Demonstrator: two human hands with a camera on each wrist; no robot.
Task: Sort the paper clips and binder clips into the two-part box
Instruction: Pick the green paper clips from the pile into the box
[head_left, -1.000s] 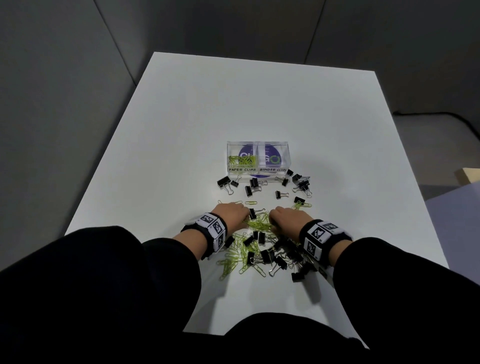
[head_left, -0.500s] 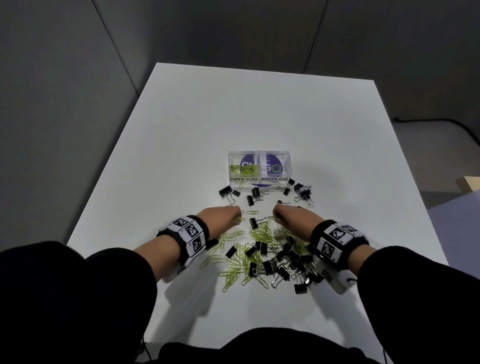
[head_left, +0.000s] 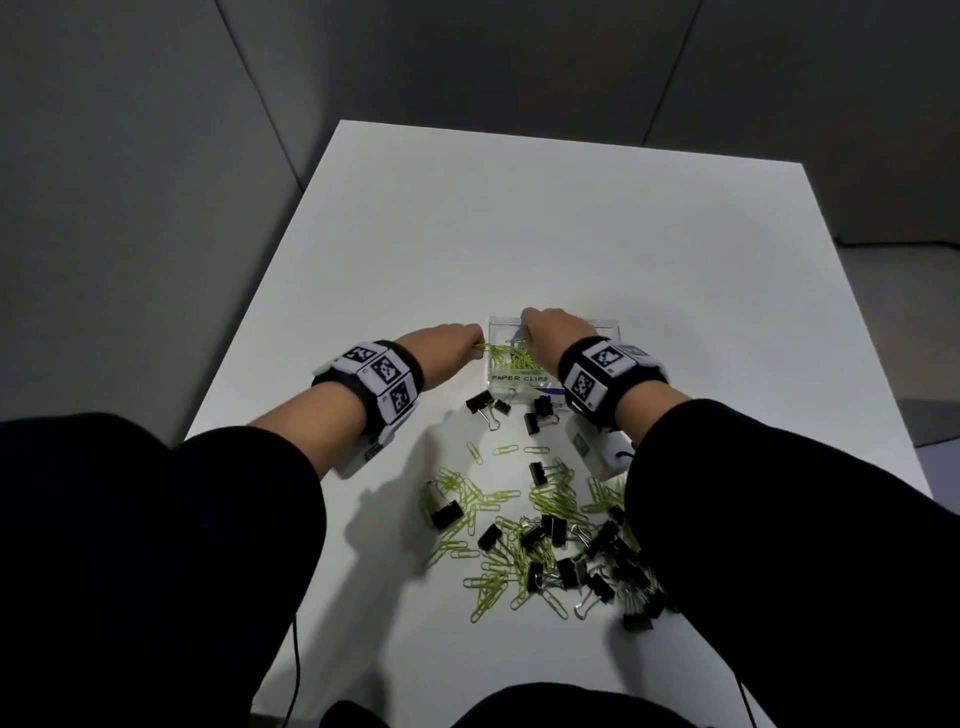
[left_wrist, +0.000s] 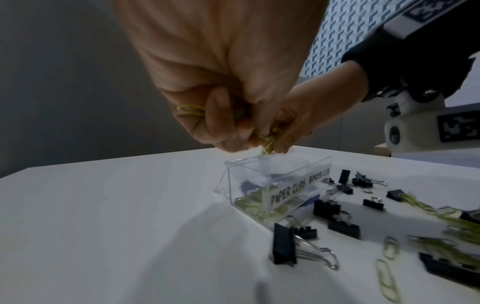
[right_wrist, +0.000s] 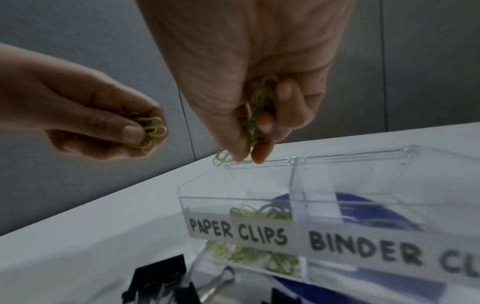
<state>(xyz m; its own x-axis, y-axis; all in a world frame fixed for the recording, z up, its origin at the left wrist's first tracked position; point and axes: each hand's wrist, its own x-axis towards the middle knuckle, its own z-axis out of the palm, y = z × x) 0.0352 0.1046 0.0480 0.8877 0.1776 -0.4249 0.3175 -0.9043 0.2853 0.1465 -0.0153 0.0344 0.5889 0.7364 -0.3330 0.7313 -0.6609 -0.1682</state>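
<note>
**Both hands up at the box with paper clips, drop not yet made**

Head view: a second ago both hands were down in the mixed pile at the near end of the worktop (head_left: 519, 234), picking. Now they are up at mid-frame by the clear box (head_left: 608, 329). Left hand (head_left: 441, 345) sits just left of the box, green paper clips (head_left: 511, 353) sticking out of its fingers toward the rim. Right hand (head_left: 556, 332) is over the left part, labelled PAPER CLIPS, and covers much of the box. Means: one more batch of paper clips is about to go in; the pick is done, the release is not. Plenty left in the pile (head_left: 545, 545) at lower centre, green clips and black binder clips (head_left: 480, 402) mixed, so the task looks far from finished.

Left wrist view: left hand (left_wrist: 226, 98) clenched round a bunch of paper clips (left_wrist: 189, 110), fingers curled tight, above the box (left_wrist: 272, 185) corner, not touching it as far as I can tell. The right hand shows behind it, also holding clips. Some clips already lie in the left part. Binder clips (left_wrist: 284, 244) on the worktop at lower right.

Right wrist view: right hand (right_wrist: 249, 98) pinches a bunch of paper clips (right_wrist: 262, 102), fingertips (right_wrist: 259, 156) at the back rim of the box (right_wrist: 337, 205), one clip hanging off at the left. Left hand (right_wrist: 85, 119) at left of frame, grasping its own bunch, off to the side of the box. BINDER CLIPS part holds no binder clips that I can see.
</note>
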